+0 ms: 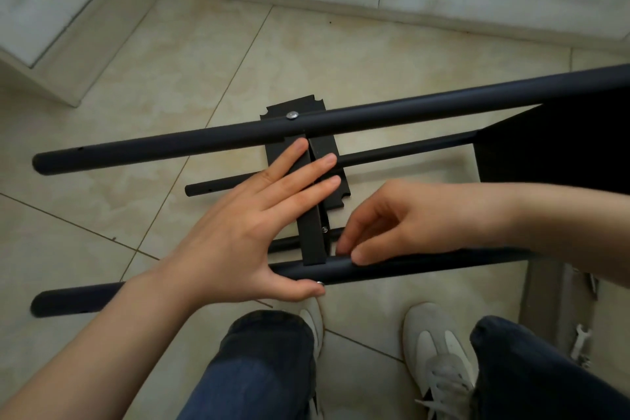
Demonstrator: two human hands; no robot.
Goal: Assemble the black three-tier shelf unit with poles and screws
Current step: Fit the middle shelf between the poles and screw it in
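head view, shelf unit: lying on its side on the tiled floor (211,54), long poles running left to right, right end going out of frame
near pole (426,266): sitting closest to me, both hands working on it right where the middle shelf (312,239) is butting against it
left hand (252,232): fingers straight and spread, pressing flat along the shelf edge, thumb reaching under and pushing on a screw (319,282) at the pole's near side
right hand (402,218): coming in from the right, fingers curled, tips touching the pole's top just beside the shelf; honestly can't tell if they're pinching anything
key relation: screw lying just left of the right fingertips, pointing across the pole, left thumb being nearer
far pole (409,106): already carrying a silver screw (292,115)
hard to see: the joint's inner side and right thumb are hiding; wrench (579,341) is lying by the right leg
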